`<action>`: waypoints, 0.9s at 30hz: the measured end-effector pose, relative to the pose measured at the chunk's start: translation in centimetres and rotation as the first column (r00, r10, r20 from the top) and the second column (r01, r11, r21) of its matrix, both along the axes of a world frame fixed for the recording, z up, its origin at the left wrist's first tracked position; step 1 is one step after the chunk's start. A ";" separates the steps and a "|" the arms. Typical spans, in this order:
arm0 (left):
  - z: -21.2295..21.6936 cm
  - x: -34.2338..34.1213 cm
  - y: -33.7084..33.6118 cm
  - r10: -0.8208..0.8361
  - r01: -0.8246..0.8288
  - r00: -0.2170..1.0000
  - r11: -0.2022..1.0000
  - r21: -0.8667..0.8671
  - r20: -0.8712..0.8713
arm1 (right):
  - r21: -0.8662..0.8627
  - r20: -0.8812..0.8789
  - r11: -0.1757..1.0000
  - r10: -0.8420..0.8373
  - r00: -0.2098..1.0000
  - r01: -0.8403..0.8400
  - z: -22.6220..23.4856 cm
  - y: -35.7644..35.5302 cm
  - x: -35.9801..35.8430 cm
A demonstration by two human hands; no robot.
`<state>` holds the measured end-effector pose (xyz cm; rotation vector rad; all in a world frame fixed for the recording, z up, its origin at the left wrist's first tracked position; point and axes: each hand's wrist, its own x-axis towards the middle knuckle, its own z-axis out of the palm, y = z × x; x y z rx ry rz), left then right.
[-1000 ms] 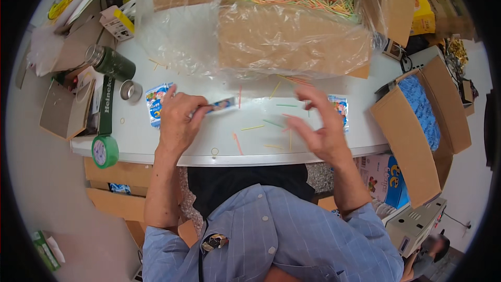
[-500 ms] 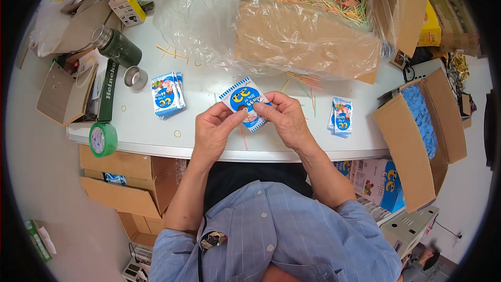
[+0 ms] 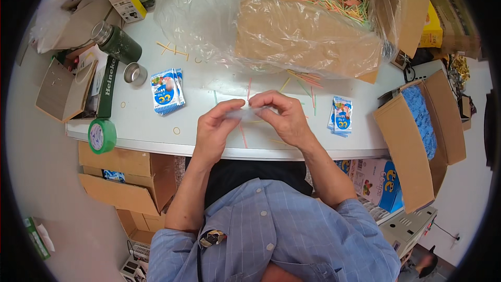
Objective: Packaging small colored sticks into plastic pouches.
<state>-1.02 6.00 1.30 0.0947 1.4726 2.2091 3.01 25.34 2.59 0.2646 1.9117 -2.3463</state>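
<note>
A lane of white tabletop [image 3: 195, 99] runs between the left hand [image 3: 213, 131] and the left packet stack [image 3: 166, 93]; another separates the right hand [image 3: 287, 124] from the right packet stack [image 3: 341, 115]. The plastic-draped carton [image 3: 308, 42] blocks the far side, a steel cup [image 3: 135, 73] and green flask [image 3: 124, 47] the left.

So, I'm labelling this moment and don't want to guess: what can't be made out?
Pale item, head view: blurred, partly covered by the left hand and right hand.
Left packet stack, head view: lower packets mostly hidden under upper ones.
Box of coloured sticks, head view: far end cut off by top edge.
</note>
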 end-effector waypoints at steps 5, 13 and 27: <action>-0.5 -0.1 -3.2 -0.245 0.143 0.920 0.937 0.318 0.307 | 0.355 -0.436 0.935 0.177 0.882 -0.012 2.5 2.1 -0.1; 0.8 0.1 -0.5 -0.255 0.232 0.913 0.966 0.111 0.319 | 0.440 -0.459 0.895 0.291 0.839 -0.070 2.4 2.1 -0.1; 0.2 0.2 0.1 -0.070 0.074 0.996 0.995 -0.071 0.060 | 0.194 -0.022 0.975 0.118 0.993 -0.112 2.5 1.8 -1.3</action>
